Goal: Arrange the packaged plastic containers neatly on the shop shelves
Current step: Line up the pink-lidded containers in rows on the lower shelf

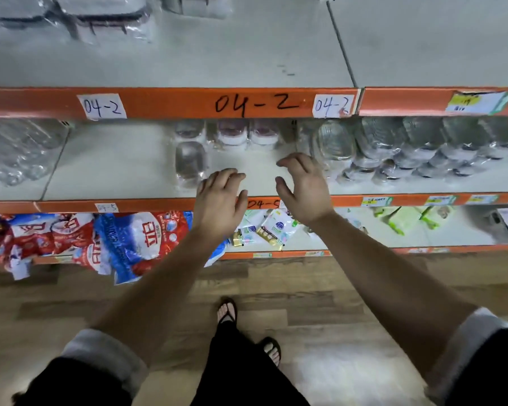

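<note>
Outstretched forearms (165,285); left hand (217,197), right hand (304,190) slack.

orange shelf edge (170,102), red-blue bags (115,241) — wood-grain floor (305,291)

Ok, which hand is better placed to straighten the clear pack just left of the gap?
Left, probably. The left hand hovers beside the clear pack, its fingers close to it; the right hand is across the bare gap, nearer the stacked containers.

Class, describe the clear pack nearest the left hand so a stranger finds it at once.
Find the middle shelf under the orange 04-2 rail. Beside the left hand lies a clear pack. It sits alone, in front of the white tubs.
</note>
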Tool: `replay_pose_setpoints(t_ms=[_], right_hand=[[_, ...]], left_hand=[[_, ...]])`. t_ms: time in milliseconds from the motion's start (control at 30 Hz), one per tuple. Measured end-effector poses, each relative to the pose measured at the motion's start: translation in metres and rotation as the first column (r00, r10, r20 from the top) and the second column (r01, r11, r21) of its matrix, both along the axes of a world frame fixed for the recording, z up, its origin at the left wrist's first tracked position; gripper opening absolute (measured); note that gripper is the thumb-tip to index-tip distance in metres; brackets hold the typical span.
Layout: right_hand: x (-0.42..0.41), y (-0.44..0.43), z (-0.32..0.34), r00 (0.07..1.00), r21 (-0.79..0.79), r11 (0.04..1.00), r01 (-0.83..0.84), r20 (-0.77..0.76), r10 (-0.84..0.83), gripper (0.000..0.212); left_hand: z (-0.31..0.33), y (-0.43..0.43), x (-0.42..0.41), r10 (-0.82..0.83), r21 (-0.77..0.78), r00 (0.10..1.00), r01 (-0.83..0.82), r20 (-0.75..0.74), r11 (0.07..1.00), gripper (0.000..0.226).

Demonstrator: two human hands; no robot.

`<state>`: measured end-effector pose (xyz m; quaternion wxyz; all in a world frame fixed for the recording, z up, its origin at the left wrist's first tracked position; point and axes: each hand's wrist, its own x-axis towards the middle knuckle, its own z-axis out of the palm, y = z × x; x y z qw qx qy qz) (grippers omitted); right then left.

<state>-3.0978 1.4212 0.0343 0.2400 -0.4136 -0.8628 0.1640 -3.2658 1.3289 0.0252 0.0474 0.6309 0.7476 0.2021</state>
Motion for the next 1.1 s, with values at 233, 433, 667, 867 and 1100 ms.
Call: replay_pose_setpoints(t_ms=[233,433,667,867,1100], right_hand=[[-0.015,0.044,-0.078,0.99,-0.114,0.993,-0.014,0.136,0.03,0.043],[-0.047,0.094,-0.13,0.977,-0.126,0.991,0.048,0.212,-0.021,0.051],[-0.088,0.156,-0.162,0.951,-0.065,0.99,0.123,0.292,-0.099,0.067],[-0.113,0.196,-0.171,0.937,-0.077,0.965,0.252,0.269,-0.223,0.066],[-0.132,0.199,-0.169,0.925,-0.039,0.927,0.373,0.092,-0.368,0.047]], left_hand=[[-0.071,0.05,-0.025,0.016,-0.075,0.998,-0.011,0.055,0.997,0.046],[-0.118,0.103,-0.052,-0.007,-0.065,0.998,0.011,0.06,0.998,0.047],[-0.155,0.18,-0.092,0.015,-0.013,0.999,-0.015,-0.037,1.0,0.06],[-0.167,0.24,-0.111,0.091,-0.058,0.992,-0.096,-0.093,0.994,0.07],[-0.168,0.251,-0.109,0.227,0.056,0.972,-0.224,-0.053,0.973,0.057]])
